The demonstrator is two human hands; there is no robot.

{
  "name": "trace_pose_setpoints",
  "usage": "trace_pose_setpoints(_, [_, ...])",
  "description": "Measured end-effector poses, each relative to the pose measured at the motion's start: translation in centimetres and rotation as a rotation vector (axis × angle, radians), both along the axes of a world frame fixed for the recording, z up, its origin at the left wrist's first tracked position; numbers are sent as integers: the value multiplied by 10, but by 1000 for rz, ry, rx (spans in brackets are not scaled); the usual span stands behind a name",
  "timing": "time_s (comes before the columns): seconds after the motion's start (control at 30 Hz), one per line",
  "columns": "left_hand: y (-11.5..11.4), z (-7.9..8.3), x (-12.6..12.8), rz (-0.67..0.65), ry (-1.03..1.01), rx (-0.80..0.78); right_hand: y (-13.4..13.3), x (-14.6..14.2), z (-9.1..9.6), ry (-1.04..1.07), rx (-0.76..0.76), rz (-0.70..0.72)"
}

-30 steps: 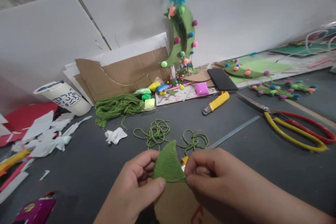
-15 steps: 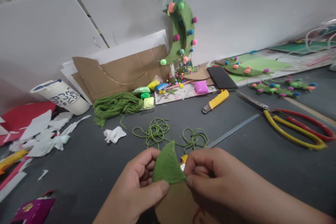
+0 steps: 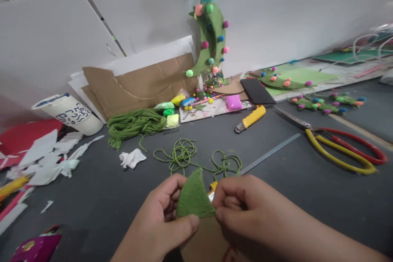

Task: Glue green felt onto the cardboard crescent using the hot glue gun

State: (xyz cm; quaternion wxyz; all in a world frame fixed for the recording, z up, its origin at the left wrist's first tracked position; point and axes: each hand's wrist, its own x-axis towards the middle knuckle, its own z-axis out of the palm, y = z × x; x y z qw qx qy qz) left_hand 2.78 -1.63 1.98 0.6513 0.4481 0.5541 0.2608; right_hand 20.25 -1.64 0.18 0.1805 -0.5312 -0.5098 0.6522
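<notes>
Left hand (image 3: pixel 159 221) and right hand (image 3: pixel 242 211) each pinch an edge of the yarn-wrapped cardboard piece (image 3: pixel 193 196), held above the counter (image 3: pixel 291 196). Loose green yarn (image 3: pixel 196 157) lies just beyond.

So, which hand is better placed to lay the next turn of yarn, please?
Probably the right hand: its fingertips pinch at the wrapped piece's edge, nearest the loose yarn, while the left hand grips the piece.
</notes>
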Motion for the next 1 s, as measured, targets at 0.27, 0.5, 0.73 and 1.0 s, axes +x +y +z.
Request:
trace_pose_setpoints(0.27, [-2,-1,3,18,-1,-17,0,0,-5,-4,70,19])
trace_pose_setpoints(0.5, [-3,3,1,93,14,-13,3,8,2,-93,249,52])
trace_pose_setpoints(0.73, [-3,6,0,75,11,5,3,11,6,-69,260,111])
trace_pose_setpoints(1.0, [-3,7,2,52,49,-16,4,6,2,12,293,60])
